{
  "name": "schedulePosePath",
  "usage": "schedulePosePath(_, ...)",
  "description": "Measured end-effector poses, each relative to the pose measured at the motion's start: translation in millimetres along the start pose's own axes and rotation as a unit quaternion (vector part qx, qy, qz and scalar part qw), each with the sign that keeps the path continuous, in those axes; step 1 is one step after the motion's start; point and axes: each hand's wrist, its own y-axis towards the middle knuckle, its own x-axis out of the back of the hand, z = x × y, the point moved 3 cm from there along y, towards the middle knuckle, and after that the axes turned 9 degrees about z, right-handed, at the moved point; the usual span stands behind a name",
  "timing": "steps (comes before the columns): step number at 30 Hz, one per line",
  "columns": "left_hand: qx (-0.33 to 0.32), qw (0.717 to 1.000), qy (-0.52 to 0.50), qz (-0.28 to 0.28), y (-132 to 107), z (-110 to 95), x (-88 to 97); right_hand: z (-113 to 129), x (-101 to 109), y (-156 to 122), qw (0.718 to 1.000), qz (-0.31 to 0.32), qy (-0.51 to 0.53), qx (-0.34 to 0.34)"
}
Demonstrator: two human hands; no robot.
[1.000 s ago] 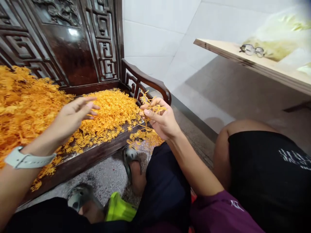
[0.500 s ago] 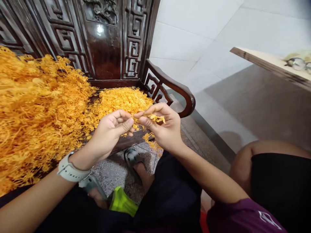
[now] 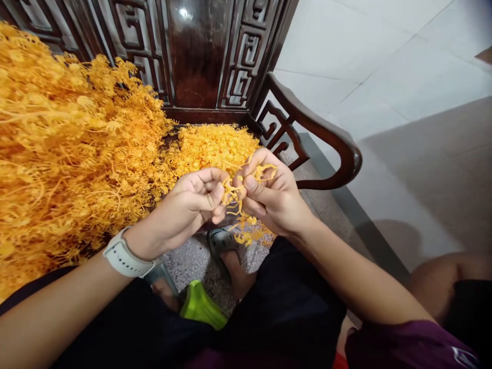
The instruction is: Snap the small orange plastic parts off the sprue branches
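Note:
Between thumb and fingers, my left hand (image 3: 198, 202) pinches a small yellow-orange artificial flower sprig (image 3: 230, 192). My right hand (image 3: 274, 195) is closed right beside it, gripping yellow sprig pieces (image 3: 265, 172) whose frilly ends stick out above the thumb. Strands hang below the fingertips, and the exact join between the pieces is hidden by them. Just behind the hands, a low pile of yellow flower heads (image 3: 215, 146) lies on the dark wooden bench. A far larger heap of stemmed yellow sprigs (image 3: 77, 154) fills the left side.
The carved bench back (image 3: 198, 56) rises behind the piles, with a curved armrest (image 3: 334, 148) at right. A bright green plastic object (image 3: 202, 305) is between my legs. Another person's knee (image 3: 438, 277) shows at right, near the tiled wall (image 3: 346, 46).
The view has shifted, so the bench sits further right in it. My hands now hold the sprig pieces closer together, with more yellow strands showing between the fingertips.

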Motion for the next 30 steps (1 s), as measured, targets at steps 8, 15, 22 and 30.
schedulePosePath(8,-0.011,1.0,0.024,0.006,10,3,-2.0,2,17,-11,0.999,-0.016,-0.011,-0.026)
schedulePosePath(15,-0.016,1.0,0.019,-0.008,18,17,-1.2,-4,18,-14,0.998,-0.047,-0.004,-0.037)
schedulePosePath(22,-0.113,0.985,0.1,-0.083,5,-20,24.0,9,85,-13,0.983,-0.165,-0.024,0.073)
schedulePosePath(30,-0.095,0.959,0.128,-0.233,28,-13,106.9,4,113,-33,0.974,-0.215,-0.062,0.017)
